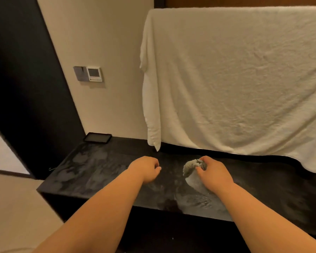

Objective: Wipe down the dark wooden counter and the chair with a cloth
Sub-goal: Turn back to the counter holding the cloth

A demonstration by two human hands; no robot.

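The dark wooden counter point(91, 172) runs across the middle of the head view, its top showing pale smeared streaks. My right hand point(214, 175) grips a bunched grey cloth point(191, 170) and holds it down on the counter near the centre. My left hand point(147, 168) hovers just left of it with its fingers curled and nothing in them. No chair is in view.
A large white towel point(235, 79) hangs over the wall behind the counter, its lower edge reaching the counter top at the right. A small black tray point(98, 137) lies at the counter's back left corner. A wall control panel point(88, 73) sits above it. Beige floor lies left.
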